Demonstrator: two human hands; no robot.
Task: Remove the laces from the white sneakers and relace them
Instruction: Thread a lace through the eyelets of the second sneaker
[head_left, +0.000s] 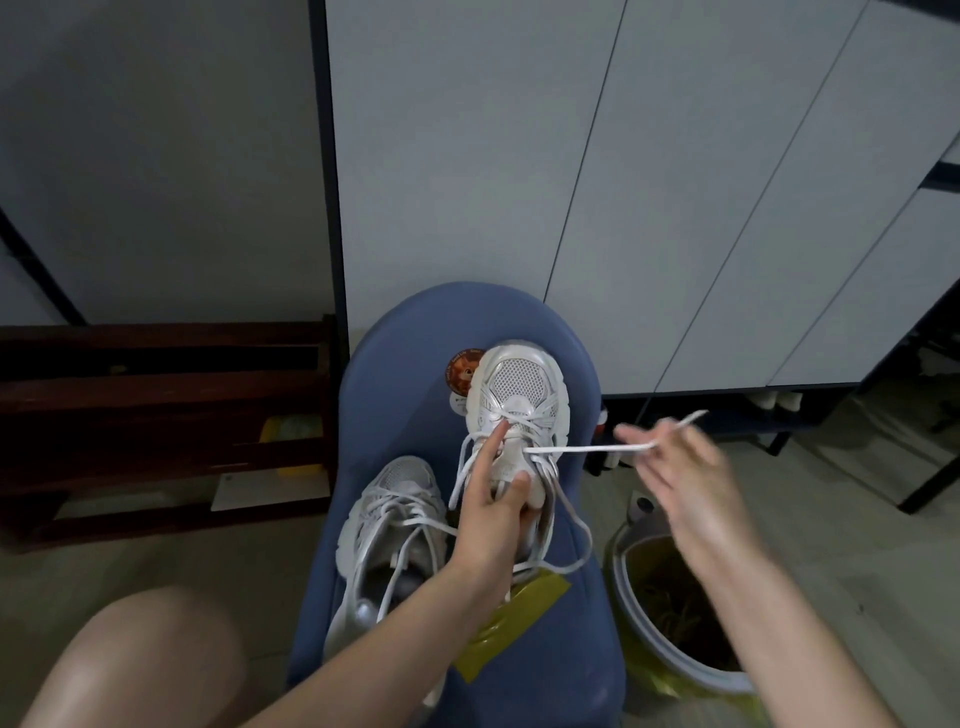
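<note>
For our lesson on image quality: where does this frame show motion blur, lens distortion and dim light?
Head view: the right hand pulling the lace is motion-blurred; the left hand and sneaker are sharp; cabinet edges lean from wide-angle distortion; the shelf sits in dim shadow.

A blue padded seat (576, 374) carries two white sneakers (514, 395) side by side, the far one (519, 384) toe-away, the near one (387, 525) at the left edge; a round sticker (460, 371) and yellow tape (511, 629) lie on its surface.
</note>
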